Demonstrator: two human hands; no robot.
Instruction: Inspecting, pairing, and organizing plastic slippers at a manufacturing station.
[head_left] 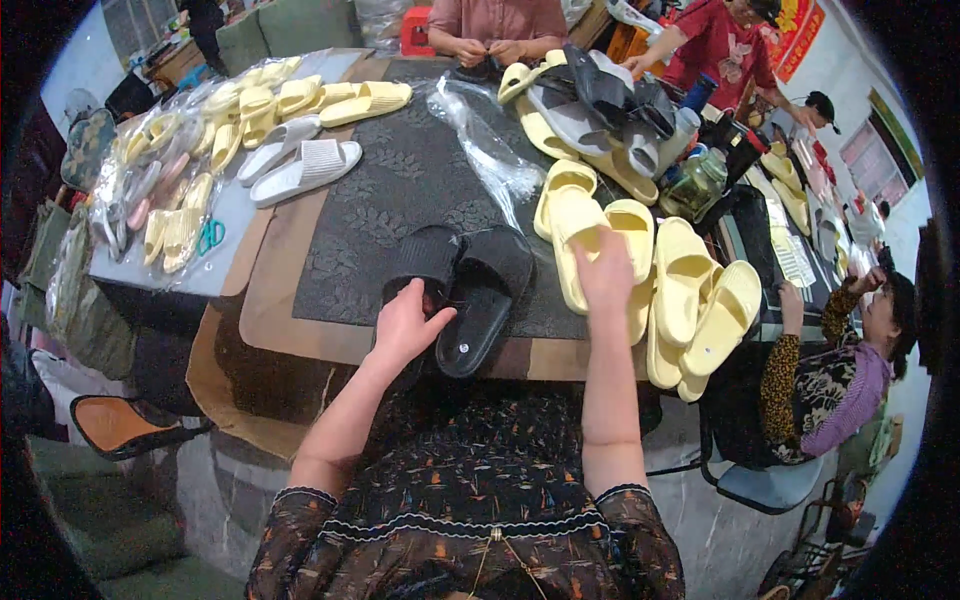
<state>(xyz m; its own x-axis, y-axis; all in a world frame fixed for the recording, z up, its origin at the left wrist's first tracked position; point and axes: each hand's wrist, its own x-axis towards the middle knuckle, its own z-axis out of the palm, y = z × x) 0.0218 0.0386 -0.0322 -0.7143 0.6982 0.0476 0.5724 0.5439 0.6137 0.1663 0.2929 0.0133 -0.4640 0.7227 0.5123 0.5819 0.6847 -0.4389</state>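
A pair of black slippers lies side by side at the table's near edge, toes pointing away from me. My left hand (404,328) is at the left black slipper (425,258), its fingers curled into the foot opening and its thumb apart, toward the right black slipper (480,325). My right hand (605,272) grips a pale yellow slipper (570,245) in the row to the right; the hand covers part of it, and its fingertips are partly hidden. Beside that hand sit more yellow slippers (682,270), some overlapping the table edge.
A dark patterned mat (350,220) covers the table's middle, with crumpled clear plastic (490,150) on it. Grey slippers (305,172), bagged yellow slippers and teal scissors (210,236) lie left. A mixed slipper pile and a glass jar (697,185) stand right. Several people work around.
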